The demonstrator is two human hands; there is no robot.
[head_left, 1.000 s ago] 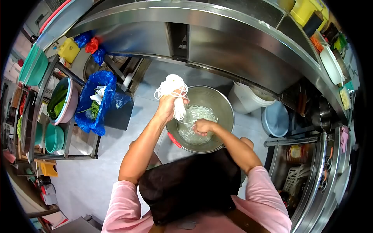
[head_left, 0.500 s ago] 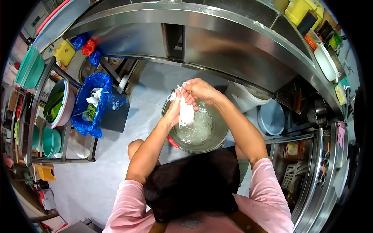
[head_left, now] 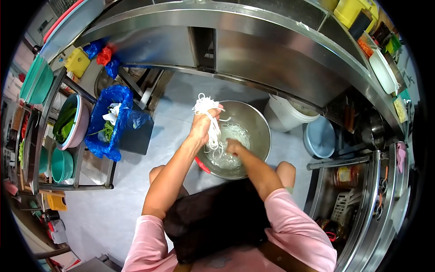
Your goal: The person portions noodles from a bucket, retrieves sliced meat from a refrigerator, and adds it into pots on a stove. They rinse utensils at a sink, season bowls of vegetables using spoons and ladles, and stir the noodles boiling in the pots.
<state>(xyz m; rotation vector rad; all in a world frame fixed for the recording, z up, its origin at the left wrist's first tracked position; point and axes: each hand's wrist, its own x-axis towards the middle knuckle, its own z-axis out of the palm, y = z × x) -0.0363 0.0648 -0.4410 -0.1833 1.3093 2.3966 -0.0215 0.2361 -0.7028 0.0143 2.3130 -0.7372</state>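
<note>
A bundle of white noodles [head_left: 206, 105] is gripped in my left hand [head_left: 201, 124], over the left side of a metal pot [head_left: 260, 131]. Its strands spill over the top of the hand and hang down toward the water. More noodles [head_left: 238, 132] lie in the water in the pot. My right hand [head_left: 234, 147] is low over the water inside the pot, its fingers blurred and partly hidden; whether it holds any strands cannot be made out. A red handle [head_left: 202, 165] shows on the pot's lower left rim.
Behind the pot at right stands a white bucket [head_left: 283, 113], with a blue basin [head_left: 319, 138] beside it. At left are a blue-lined bin [head_left: 97, 120] and a rack with green bowls [head_left: 62, 163]. A steel counter [head_left: 272, 22] runs across the top.
My right hand has left the bundle at my left hand and dropped back down into the pot. The noodles in my left hand now spread loosely, with strands hanging lower.
</note>
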